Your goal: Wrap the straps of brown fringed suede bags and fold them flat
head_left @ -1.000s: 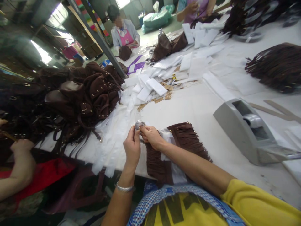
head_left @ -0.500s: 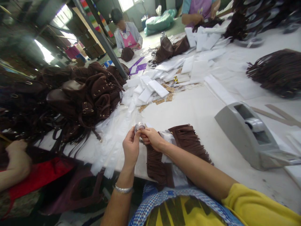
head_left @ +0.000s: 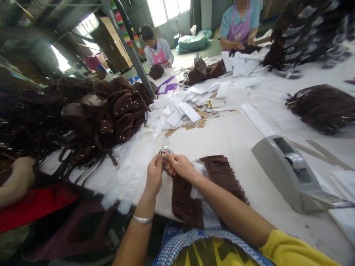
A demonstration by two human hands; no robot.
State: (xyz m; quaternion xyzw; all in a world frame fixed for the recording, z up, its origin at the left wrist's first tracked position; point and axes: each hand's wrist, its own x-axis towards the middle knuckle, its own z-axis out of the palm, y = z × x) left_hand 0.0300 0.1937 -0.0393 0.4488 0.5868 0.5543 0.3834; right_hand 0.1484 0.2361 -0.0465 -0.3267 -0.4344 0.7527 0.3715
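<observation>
My left hand (head_left: 154,173) is closed on the side of a small roll of clear tape (head_left: 165,149), held above the table. From the other side, the fingers of my right hand (head_left: 181,167) pinch at the same roll, its thumb close to my left thumb. What exactly lies between the fingertips is too small to make out. Under my right forearm lies a dark brown fringed piece (head_left: 219,168) with clear plastic film (head_left: 210,212) beside it. More brown fringe (head_left: 186,201) hangs down near the table's front edge, partly hidden by my right hand.
A grey tape dispenser (head_left: 285,173) stands at right, near a fringe bundle (head_left: 321,107). Brown bags (head_left: 111,107) pile up at left. White packets (head_left: 185,111) and plastic sleeves (head_left: 127,162) lie ahead. Two people (head_left: 159,51) work across the table; another person's arm (head_left: 18,181) is at left.
The view has tilted up slightly, so the scene sits lower. The tape roll has turned more edge-on between my hands, and my right fingers have curled in closer to my left thumb.
</observation>
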